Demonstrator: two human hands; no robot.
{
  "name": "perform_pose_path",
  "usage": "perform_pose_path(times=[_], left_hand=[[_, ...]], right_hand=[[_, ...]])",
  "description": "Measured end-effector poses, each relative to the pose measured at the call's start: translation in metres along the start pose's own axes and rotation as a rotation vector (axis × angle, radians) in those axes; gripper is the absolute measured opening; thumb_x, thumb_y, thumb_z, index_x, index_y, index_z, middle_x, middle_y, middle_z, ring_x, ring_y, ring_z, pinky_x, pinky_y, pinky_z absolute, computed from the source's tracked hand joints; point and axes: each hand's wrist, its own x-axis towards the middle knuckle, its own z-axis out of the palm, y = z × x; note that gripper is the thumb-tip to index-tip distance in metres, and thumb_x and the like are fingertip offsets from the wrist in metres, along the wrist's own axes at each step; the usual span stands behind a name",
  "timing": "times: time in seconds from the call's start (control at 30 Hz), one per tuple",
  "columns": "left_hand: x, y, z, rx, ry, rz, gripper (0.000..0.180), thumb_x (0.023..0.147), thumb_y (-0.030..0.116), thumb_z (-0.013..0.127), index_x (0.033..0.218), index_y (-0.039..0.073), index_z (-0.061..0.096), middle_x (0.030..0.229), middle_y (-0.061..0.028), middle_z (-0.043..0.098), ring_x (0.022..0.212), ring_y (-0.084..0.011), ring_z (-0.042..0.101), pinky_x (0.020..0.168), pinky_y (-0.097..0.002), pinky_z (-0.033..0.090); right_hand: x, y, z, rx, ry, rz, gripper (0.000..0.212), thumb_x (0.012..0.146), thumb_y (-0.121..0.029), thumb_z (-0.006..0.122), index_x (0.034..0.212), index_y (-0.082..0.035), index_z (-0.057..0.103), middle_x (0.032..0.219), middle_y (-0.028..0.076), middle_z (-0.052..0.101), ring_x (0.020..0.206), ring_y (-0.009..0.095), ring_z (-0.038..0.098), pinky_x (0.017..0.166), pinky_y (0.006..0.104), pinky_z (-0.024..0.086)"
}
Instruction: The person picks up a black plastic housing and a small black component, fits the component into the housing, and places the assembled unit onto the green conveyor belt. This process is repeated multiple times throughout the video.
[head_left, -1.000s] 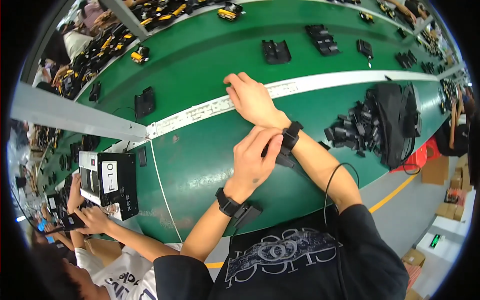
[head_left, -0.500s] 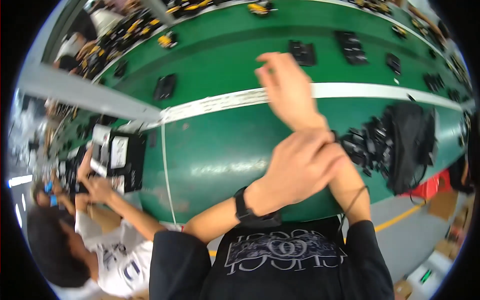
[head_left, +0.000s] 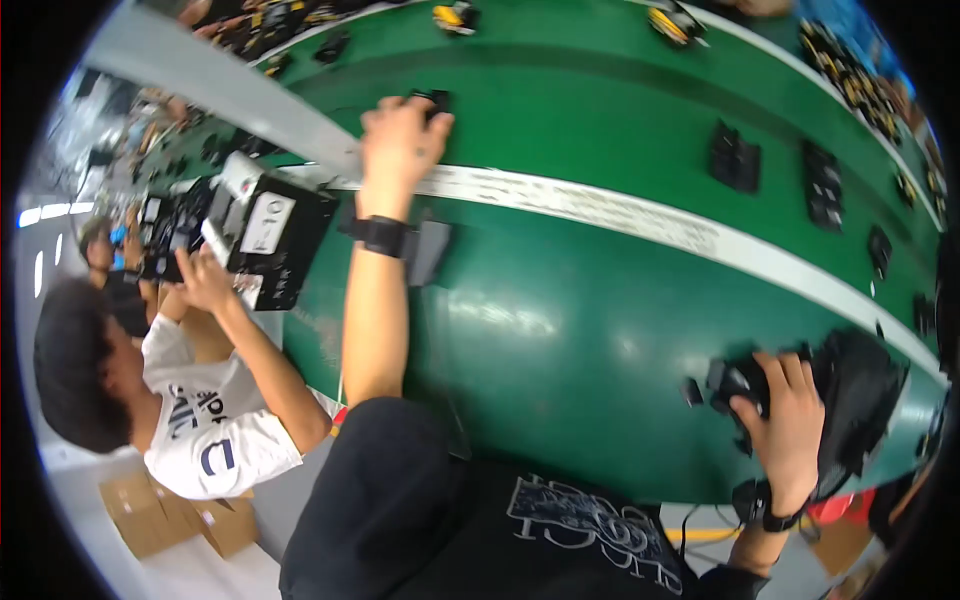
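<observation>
My left hand (head_left: 400,140) reaches far forward onto the green conveyor belt (head_left: 560,110). Its fingers and thumb close round a small black part (head_left: 433,102), mostly covered by the hand. At the right, my right hand (head_left: 790,415) is bent over a heap of black plastic parts (head_left: 740,385), its fingers curled round a piece there that they partly hide. One loose black piece (head_left: 692,391) lies just left of the heap. Against the heap rests a black bag (head_left: 870,400). Both of my wrists wear black bands.
A grey post (head_left: 250,95) rises at the left beside a black box (head_left: 285,235) with white labels. A co-worker in a white shirt (head_left: 220,430) sits there. Black trays (head_left: 735,157) and yellow-black units (head_left: 676,25) lie on the belt. A dark flat piece (head_left: 428,250) is beside my left wrist.
My left hand has let go of my right forearm and moved forward-left to a black part on the belt. My right hand has come back from the belt to the heap. The view has turned.
</observation>
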Motion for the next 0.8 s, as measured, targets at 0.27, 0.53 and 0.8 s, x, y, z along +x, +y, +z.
perform_pose_path(times=[0.27,0.53,0.8], left_hand=[[0.0,0.019,-0.016,-0.455,-0.114,0.024,0.047,0.104,0.053,0.062,0.13,0.017,0.077,0.13,-0.0223,0.065,0.11,-0.049,0.069,0.098,-0.0544,0.058],[0.002,0.01,-0.001,-0.412,0.02,0.211,0.035,0.105,0.031,0.066,0.135,0.015,0.072,0.141,-0.0165,0.06,0.121,-0.0384,0.065,0.103,-0.0503,0.054],[-0.001,0.01,-0.006,-0.545,-0.171,0.141,0.03,0.098,0.025,0.077,0.125,0.013,0.077,0.129,-0.0166,0.059,0.117,-0.0372,0.065,0.101,-0.0488,0.055]], right_hand=[[-0.006,0.01,0.037,0.058,0.221,0.036,0.031,0.094,-0.008,0.075,0.122,0.0,0.066,0.114,0.017,0.065,0.106,0.039,0.063,0.092,0.045,0.052],[0.024,0.004,0.035,0.026,0.213,0.062,0.011,0.096,0.0,0.07,0.102,0.002,0.061,0.091,0.014,0.058,0.075,0.029,0.055,0.07,0.0399,0.045],[0.036,-0.011,0.031,0.148,0.123,0.135,0.017,0.092,0.007,0.072,0.101,0.002,0.058,0.089,0.012,0.057,0.072,0.023,0.053,0.067,0.0358,0.044]])
